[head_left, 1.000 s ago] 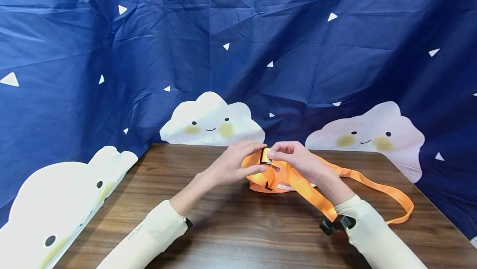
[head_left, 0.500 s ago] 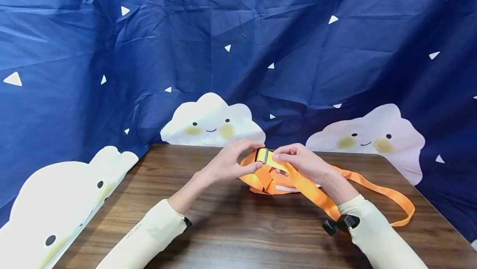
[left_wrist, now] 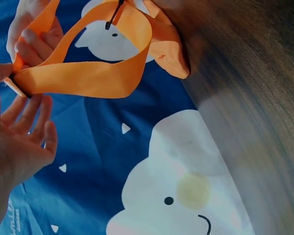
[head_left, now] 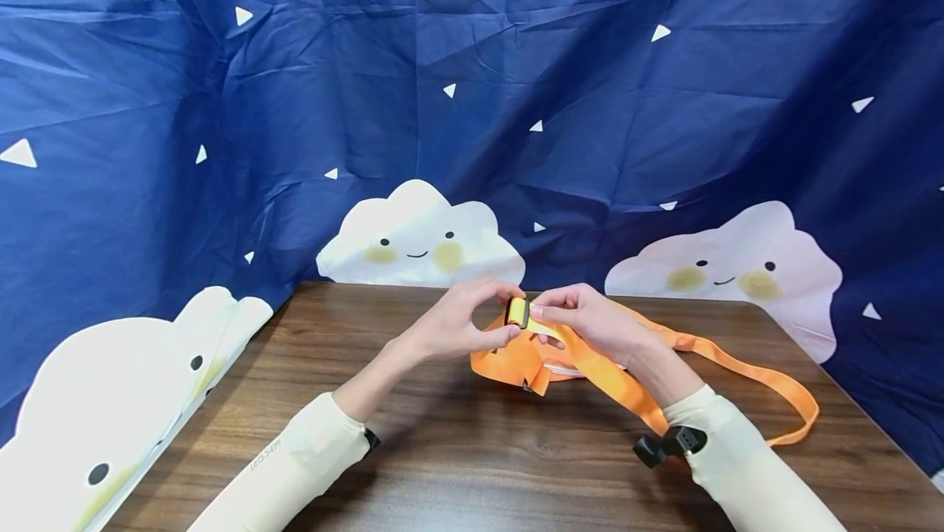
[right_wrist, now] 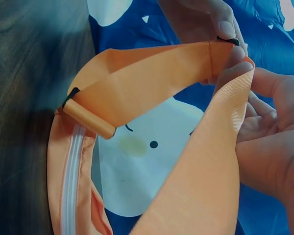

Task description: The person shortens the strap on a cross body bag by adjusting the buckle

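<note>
An orange bag (head_left: 509, 364) with a white zipper (right_wrist: 74, 176) lies near the table's far side. Its orange strap (head_left: 615, 380) runs through a black slide buckle (head_left: 518, 312), raised above the bag. My left hand (head_left: 453, 323) pinches the buckle between thumb and fingertips; in the left wrist view its other fingers (left_wrist: 27, 115) spread below. Just right of the buckle, my right hand (head_left: 590, 320) pinches the strap where it comes out. A loop of strap (left_wrist: 88, 78) hangs from the buckle to a second black fitting (right_wrist: 71, 95) at the bag's end.
The strap's far loop (head_left: 800, 401) curves across the right side of the brown wooden table (head_left: 457, 450). A blue curtain (head_left: 472, 89) with white clouds hangs behind the table. Black wrist cameras (head_left: 667, 443) sit on the sleeves.
The buckle has shifted slightly left in my left hand. My right hand drew off along the strap, then came back close to the buckle. The hanging strap loop has swung lower left.
</note>
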The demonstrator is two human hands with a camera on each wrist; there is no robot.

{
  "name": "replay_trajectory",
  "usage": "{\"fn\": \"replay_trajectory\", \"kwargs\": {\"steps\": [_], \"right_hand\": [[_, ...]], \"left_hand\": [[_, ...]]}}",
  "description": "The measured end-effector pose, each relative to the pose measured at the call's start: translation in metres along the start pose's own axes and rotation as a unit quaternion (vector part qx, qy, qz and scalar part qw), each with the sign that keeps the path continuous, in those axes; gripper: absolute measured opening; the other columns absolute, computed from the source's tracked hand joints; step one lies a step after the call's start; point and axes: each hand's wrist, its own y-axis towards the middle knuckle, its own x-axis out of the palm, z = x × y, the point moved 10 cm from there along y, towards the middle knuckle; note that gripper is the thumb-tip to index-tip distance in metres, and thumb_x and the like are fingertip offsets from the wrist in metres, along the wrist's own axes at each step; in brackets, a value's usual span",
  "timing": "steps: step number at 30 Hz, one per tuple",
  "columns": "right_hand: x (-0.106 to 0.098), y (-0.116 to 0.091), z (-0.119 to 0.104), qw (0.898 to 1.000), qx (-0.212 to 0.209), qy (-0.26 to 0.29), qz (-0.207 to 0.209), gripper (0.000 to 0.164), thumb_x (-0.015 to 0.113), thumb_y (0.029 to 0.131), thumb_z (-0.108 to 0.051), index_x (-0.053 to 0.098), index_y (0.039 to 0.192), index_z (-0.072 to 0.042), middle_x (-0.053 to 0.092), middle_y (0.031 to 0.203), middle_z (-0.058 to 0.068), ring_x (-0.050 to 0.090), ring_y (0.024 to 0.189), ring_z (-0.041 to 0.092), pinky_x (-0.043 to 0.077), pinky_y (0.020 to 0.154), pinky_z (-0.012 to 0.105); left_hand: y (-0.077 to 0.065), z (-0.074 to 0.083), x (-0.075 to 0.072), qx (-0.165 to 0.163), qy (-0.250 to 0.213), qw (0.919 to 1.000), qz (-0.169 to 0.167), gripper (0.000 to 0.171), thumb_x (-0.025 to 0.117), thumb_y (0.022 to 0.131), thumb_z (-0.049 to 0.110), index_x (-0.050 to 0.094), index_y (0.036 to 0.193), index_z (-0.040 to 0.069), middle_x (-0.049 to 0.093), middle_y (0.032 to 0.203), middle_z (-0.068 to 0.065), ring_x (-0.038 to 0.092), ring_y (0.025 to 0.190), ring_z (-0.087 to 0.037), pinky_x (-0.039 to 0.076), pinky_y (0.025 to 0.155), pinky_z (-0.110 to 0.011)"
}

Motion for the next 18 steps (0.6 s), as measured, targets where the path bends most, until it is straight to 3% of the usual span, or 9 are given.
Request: {"fn": "replay_trajectory", "kwargs": {"steps": [5,12,18], "right_hand": [[0.003,0.001,0.002,1.0,0.007,0.02,-0.001,0.03,0.064,0.103,-0.022,0.068,0.113,0.005,0.061,0.082,0.014,0.054,0.067,0.026,0.049,0.06,0.027],[-0.003,0.0,0.002,0.999,0.004,0.035,0.0,0.027,0.063,0.103,-0.02,0.068,0.114,0.004,0.062,0.085,0.014,0.057,0.068,0.021,0.052,0.062,0.025],[-0.009,-0.001,0.001,1.0,0.006,0.019,0.003,0.023,0.064,0.102,-0.016,0.069,0.113,0.003,0.064,0.089,0.01,0.062,0.077,0.02,0.055,0.069,0.026]], "left_hand": [[-0.001,0.0,-0.002,-0.004,0.009,1.0,0.0,0.037,0.077,0.09,0.022,0.068,0.124,0.009,0.067,0.109,0.007,0.06,0.102,-0.011,0.05,0.092,-0.033],[0.001,0.009,-0.013,0.019,0.024,0.9993,0.022,0.039,0.079,0.089,0.021,0.069,0.125,0.009,0.068,0.111,0.006,0.062,0.102,-0.01,0.048,0.094,-0.028],[0.0,0.007,-0.018,0.001,0.026,0.9993,0.027,0.039,0.08,0.089,0.024,0.069,0.123,0.01,0.068,0.108,0.007,0.06,0.101,-0.007,0.048,0.093,-0.027]]}}
